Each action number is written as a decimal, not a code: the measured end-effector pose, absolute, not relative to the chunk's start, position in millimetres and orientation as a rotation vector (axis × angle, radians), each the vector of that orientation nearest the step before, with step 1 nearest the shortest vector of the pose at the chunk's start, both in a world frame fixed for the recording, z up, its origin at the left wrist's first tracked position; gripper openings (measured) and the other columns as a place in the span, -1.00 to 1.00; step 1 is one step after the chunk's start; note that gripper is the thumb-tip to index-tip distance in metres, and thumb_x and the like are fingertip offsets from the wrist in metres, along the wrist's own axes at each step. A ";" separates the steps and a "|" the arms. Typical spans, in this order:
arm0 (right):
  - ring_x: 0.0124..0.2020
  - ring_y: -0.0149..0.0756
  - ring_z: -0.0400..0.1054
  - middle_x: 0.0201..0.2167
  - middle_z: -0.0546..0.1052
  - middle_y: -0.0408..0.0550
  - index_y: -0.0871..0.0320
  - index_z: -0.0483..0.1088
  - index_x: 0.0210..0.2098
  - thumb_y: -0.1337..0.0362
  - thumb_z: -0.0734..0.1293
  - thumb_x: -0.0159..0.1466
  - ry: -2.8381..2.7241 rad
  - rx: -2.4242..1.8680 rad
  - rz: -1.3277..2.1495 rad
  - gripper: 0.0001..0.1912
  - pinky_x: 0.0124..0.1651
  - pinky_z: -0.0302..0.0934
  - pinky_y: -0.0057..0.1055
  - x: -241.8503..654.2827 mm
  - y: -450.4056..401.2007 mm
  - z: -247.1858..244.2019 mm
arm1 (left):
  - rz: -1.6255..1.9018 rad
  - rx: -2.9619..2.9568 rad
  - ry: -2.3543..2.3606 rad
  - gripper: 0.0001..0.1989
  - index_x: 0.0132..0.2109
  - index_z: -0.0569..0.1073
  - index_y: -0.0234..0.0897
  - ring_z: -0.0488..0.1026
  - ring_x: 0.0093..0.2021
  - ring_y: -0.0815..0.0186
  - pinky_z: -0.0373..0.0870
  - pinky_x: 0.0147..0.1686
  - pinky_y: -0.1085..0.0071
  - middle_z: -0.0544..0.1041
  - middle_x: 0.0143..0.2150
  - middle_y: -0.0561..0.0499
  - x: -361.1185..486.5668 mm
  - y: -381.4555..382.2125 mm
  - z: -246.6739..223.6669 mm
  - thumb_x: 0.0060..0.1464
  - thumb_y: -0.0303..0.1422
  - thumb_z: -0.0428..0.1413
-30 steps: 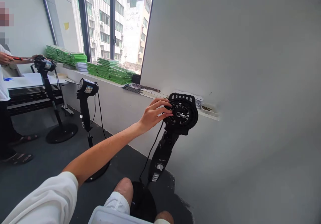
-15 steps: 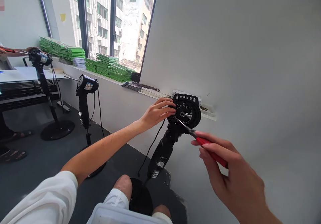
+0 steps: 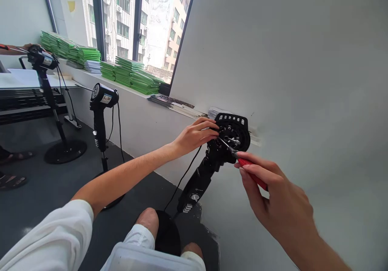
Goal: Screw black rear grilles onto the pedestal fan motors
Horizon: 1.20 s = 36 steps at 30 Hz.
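A black fan head [image 3: 242, 131] on a black stand [image 3: 197, 184] leans in front of me, its round face turned toward me. My left hand [image 3: 198, 135] rests its fingers on the left edge of the head; what they pinch, if anything, is too small to make out. In my right hand [image 3: 279, 194] is a screwdriver with a red handle [image 3: 253, 172]. Its metal shaft points up and left, and the tip is at the head's lower left, close to my left fingertips. A silver shaft sticks out from the middle of the head.
Another fan motor [image 3: 104, 95] on a stand is to the left. Farther left, a person's hand [image 3: 28, 47] is at a third motor [image 3: 45, 58] beside a white table [image 3: 18, 81]. Green stacks [image 3: 130, 75] line the windowsill. A translucent tray [image 3: 151, 259] sits on my lap.
The view has shifted slightly, so the fan head and my left hand appear a little farther right. The screwdriver tip stays by my left fingertips.
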State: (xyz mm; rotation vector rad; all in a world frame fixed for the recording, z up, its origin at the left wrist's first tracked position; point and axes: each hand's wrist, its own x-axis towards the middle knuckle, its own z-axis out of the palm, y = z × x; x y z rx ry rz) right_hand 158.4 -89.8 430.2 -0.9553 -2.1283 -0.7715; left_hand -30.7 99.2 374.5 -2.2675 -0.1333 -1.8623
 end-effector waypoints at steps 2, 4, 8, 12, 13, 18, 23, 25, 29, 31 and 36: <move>-0.43 -0.40 0.55 0.10 0.60 -0.01 0.07 0.35 -0.08 0.33 0.23 0.57 -2.132 -0.955 -0.786 -0.92 -0.46 0.30 -0.44 159.1 -88.0 429.2 | -1.865 -2.242 -0.132 -0.86 -0.06 0.61 -0.26 0.52 0.18 0.18 0.61 0.14 0.16 0.66 0.00 -0.14 -30.7 98.2 375.3 0.39 -0.40 0.14; -0.43 -0.41 0.55 0.09 0.60 0.00 0.08 0.35 -0.08 0.34 0.23 0.57 -2.138 -0.943 -0.799 -0.92 -0.46 0.28 -0.44 160.4 -87.1 428.1 | -1.859 -2.240 -0.142 -0.86 -0.06 0.61 -0.26 0.52 0.17 0.18 0.61 0.14 0.17 0.66 -0.01 -0.14 -31.1 97.3 376.1 0.40 -0.39 0.13; -0.45 -0.44 0.52 0.09 0.60 -0.01 0.07 0.32 -0.05 0.35 0.23 0.57 -2.170 -0.901 -0.825 -0.93 -0.45 0.27 -0.44 161.2 -86.9 428.4 | -1.848 -2.290 -0.188 -0.84 -0.06 0.61 -0.24 0.52 0.19 0.17 0.60 0.16 0.13 0.66 0.01 -0.13 -32.2 96.7 376.6 0.42 -0.36 0.12; -0.37 -0.44 0.54 0.10 0.59 -0.04 0.07 0.29 0.02 0.35 0.23 0.58 -2.147 -0.916 -0.846 -0.93 -0.44 0.24 -0.47 154.2 -87.2 440.1 | -1.846 -2.304 -0.222 -0.81 -0.07 0.61 -0.23 0.52 0.19 0.17 0.60 0.17 0.12 0.66 0.01 -0.13 -31.7 99.2 375.2 0.44 -0.34 0.09; -0.39 -0.44 0.52 0.04 0.62 -0.06 0.07 0.30 0.02 0.33 0.23 0.58 -2.128 -0.923 -0.916 -0.94 -0.47 0.19 -0.46 151.5 -87.1 445.5 | -1.843 -2.316 -0.236 -0.80 -0.06 0.61 -0.22 0.52 0.20 0.17 0.59 0.17 0.12 0.65 0.02 -0.13 -31.2 100.2 374.7 0.44 -0.33 0.08; -0.67 -0.39 0.16 -0.68 0.33 -0.20 0.10 0.39 -0.32 0.04 0.20 0.59 -2.012 -0.995 -1.502 -0.60 -0.59 -0.22 -0.37 136.9 -85.9 480.6 | -1.855 -2.335 -0.280 -0.76 -0.06 0.62 -0.19 0.52 0.19 0.16 0.58 0.18 0.09 0.62 0.04 -0.14 -28.1 103.5 373.0 0.45 -0.30 0.06; -0.68 -0.35 0.14 -0.69 0.31 -0.18 0.14 0.40 -0.25 0.08 0.14 0.56 -2.203 -1.446 -1.517 -0.63 -0.56 -0.20 -0.42 118.3 -83.6 512.7 | -1.880 -2.282 -0.331 -0.74 -0.05 0.63 -0.19 0.51 0.13 0.17 0.59 0.15 0.14 0.58 0.05 -0.13 -26.3 101.8 372.5 0.46 -0.28 0.04; -0.69 -0.32 0.16 -0.62 0.40 -0.17 0.18 0.40 -0.07 0.16 0.18 0.51 -2.299 -1.643 -1.448 -0.75 -0.57 -0.14 -0.42 110.1 -83.8 523.1 | -1.897 -2.275 -0.333 -0.75 -0.05 0.63 -0.20 0.50 0.13 0.17 0.58 0.16 0.14 0.57 0.05 -0.13 -25.2 101.8 372.0 0.45 -0.29 0.05; -0.69 -0.20 0.18 -0.72 0.26 -0.10 0.18 0.41 -0.24 0.01 -0.03 0.59 -2.189 -1.853 -1.656 -0.45 -0.54 -0.09 -0.37 98.7 -86.6 538.9 | -1.933 -2.275 -0.321 -0.76 -0.05 0.64 -0.20 0.49 0.13 0.15 0.59 0.15 0.12 0.57 0.05 -0.14 -23.2 103.8 370.7 0.44 -0.27 0.08; -0.65 -0.16 0.23 -0.71 0.28 -0.07 0.15 0.40 -0.30 -0.07 -0.02 0.59 -2.183 -1.908 -1.630 -0.40 -0.52 -0.05 -0.35 96.5 -87.8 543.7 | -1.928 -2.296 -0.329 -0.76 -0.04 0.65 -0.19 0.49 0.14 0.14 0.58 0.16 0.11 0.56 0.06 -0.14 -22.7 104.8 370.4 0.43 -0.26 0.09; -0.58 -0.18 0.33 -0.53 0.50 -0.10 0.22 0.31 0.15 0.10 0.23 0.52 -2.447 -1.943 -1.288 -0.64 -0.51 -0.01 -0.36 96.5 -90.8 547.6 | -1.901 -2.336 -0.413 -0.82 -0.06 0.65 -0.18 0.50 0.12 0.17 0.55 0.19 0.13 0.56 0.08 -0.12 -21.5 104.8 370.8 0.40 -0.28 0.15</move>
